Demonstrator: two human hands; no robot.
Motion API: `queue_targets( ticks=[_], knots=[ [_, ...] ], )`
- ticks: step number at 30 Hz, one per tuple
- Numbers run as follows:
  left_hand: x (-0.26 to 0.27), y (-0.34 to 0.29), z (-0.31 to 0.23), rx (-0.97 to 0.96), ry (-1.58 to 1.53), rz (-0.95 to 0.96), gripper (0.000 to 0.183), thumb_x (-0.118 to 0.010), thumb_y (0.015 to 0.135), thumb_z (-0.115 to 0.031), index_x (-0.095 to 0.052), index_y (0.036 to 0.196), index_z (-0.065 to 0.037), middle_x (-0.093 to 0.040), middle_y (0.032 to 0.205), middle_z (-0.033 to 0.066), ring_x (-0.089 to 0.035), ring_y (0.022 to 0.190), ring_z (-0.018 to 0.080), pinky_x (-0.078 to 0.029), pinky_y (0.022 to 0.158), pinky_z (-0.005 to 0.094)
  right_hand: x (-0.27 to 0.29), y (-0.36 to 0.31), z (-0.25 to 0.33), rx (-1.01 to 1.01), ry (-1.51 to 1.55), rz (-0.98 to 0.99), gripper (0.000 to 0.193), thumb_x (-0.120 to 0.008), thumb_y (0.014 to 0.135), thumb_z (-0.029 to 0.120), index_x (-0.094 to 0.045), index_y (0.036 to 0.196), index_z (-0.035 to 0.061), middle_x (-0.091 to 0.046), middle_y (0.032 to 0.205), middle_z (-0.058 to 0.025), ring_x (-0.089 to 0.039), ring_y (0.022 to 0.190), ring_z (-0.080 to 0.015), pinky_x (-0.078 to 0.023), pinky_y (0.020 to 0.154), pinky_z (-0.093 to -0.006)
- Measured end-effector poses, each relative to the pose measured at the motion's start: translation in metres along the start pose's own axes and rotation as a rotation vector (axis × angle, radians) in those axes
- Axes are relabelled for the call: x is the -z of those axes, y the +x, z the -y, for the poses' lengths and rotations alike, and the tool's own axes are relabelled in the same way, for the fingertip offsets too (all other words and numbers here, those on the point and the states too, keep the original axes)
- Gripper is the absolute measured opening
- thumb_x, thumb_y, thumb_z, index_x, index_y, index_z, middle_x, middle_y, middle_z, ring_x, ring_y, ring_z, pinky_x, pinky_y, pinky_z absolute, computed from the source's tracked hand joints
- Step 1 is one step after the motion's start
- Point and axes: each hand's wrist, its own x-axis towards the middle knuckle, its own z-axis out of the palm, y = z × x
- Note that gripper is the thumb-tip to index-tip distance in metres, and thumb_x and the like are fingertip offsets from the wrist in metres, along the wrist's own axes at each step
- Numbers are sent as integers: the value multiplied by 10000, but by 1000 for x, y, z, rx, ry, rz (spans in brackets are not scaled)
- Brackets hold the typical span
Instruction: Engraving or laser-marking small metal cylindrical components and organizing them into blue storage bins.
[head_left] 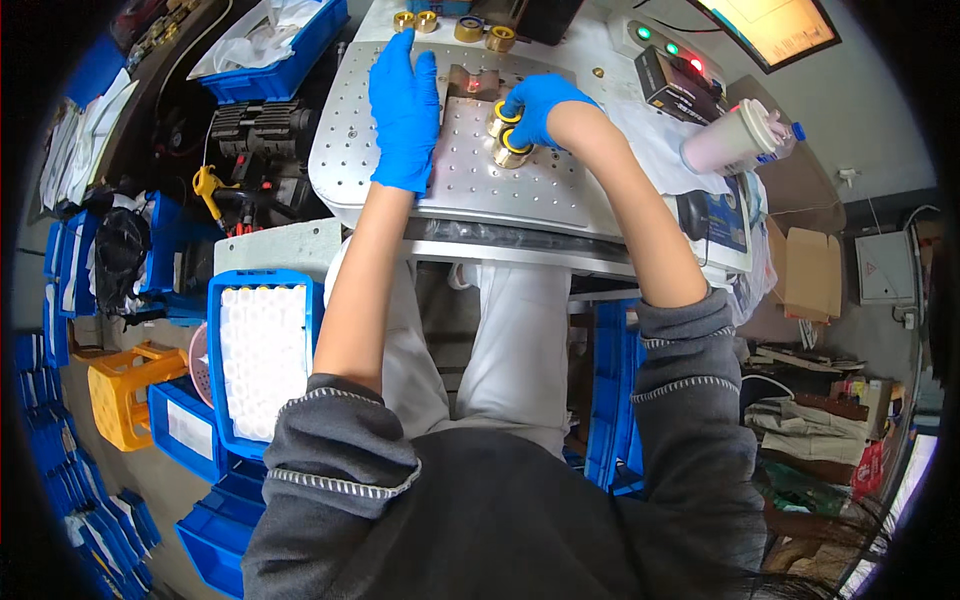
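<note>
My left hand (404, 115), in a blue glove, lies over the left part of a perforated metal plate (350, 160). Its fingers stretch away from me, the thumb stands apart, and I see nothing held. On the right side of the plate, my gloved right hand (548, 108) curls its fingers round a brass ring fitting (497, 127) with a yellow rim. A second such fitting (511, 155) stands nearer to me, against the same hand. Between my hands sits a dark block with a curved top (485, 85), with a small red glow on it.
Several brass fittings (468, 29) stand beyond the plate. To the right are a black box (672, 85), a lidded cup (730, 137) and a lit screen (775, 30). A blue bin (275, 82) stands at the far left; a blue crate (215, 350) of white pieces is beside my left leg.
</note>
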Motion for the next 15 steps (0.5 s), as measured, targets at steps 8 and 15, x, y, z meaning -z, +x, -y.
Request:
queue_targets(
  ticks=[8, 15],
  knots=[
    [1, -2, 1, 37, -2, 3, 458, -477, 941, -321, -477, 1271, -4, -522, 1228, 227, -493, 1123, 370, -366, 973, 439, -1, -5, 13, 0, -91, -31, 398, -650, 725, 434, -695, 1026, 178, -508, 1220, -165, -560, 1025, -338, -467, 882, -390],
    [7, 2, -7, 72, 2, 55, 446, -462, 942, -294, -463, 1280, -2, -493, 1254, 235, -456, 1158, 376, -346, 990, 444, -10, 34, -24, 162, 299, -231, 510, -583, 787, 563, -699, 987, 109, -574, 1090, -193, -566, 967, -329, -449, 869, -383]
  ],
)
